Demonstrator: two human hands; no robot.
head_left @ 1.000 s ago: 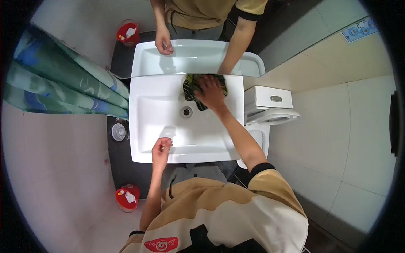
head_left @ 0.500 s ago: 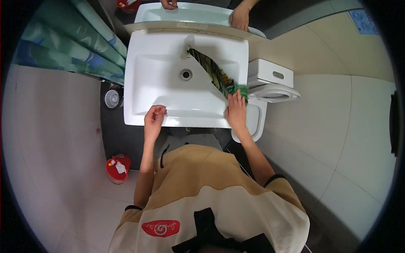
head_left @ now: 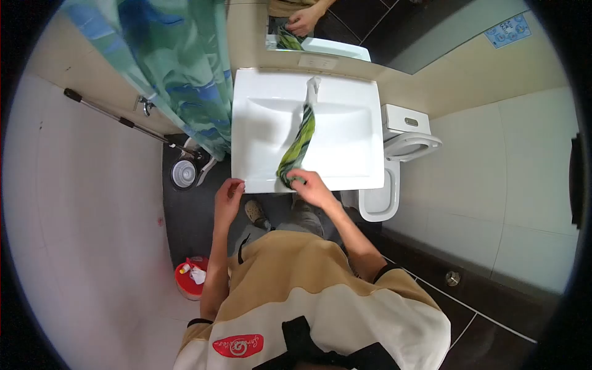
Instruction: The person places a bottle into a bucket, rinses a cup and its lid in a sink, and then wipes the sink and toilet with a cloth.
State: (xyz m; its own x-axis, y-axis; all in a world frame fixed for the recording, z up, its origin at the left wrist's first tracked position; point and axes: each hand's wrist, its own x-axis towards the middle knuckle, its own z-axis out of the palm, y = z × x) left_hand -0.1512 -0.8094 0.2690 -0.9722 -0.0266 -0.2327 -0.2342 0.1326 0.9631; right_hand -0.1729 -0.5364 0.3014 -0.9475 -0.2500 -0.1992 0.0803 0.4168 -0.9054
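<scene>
A twisted cloth (head_left: 300, 143), green with dark stripes, hangs from the faucet (head_left: 312, 90) and runs across the sink (head_left: 345, 142) to its front rim. My right hand (head_left: 312, 189) is closed on the cloth's lower end at that rim. The cloth's upper end is looped or hooked at the spout; how exactly I cannot make out. At the sink's front left corner is my left hand (head_left: 228, 198), its fingers loosely bent and touching the rim, with a gap beside the thumb. It holds nothing that I can see.
To the right of the sink stands a white toilet (head_left: 379, 200) with its lid up. A green-blue curtain (head_left: 179, 68) hangs at the left. Below it are a mop handle (head_left: 126, 122) and a white round basket (head_left: 184, 174). A red bin (head_left: 192, 279) sits lower left; a mirror (head_left: 394, 31) spans the wall.
The cloth's lower end has swung from the sink's right side to its front rim, with my right hand following it leftward. My left hand has moved to the front left corner. The view has shifted.
</scene>
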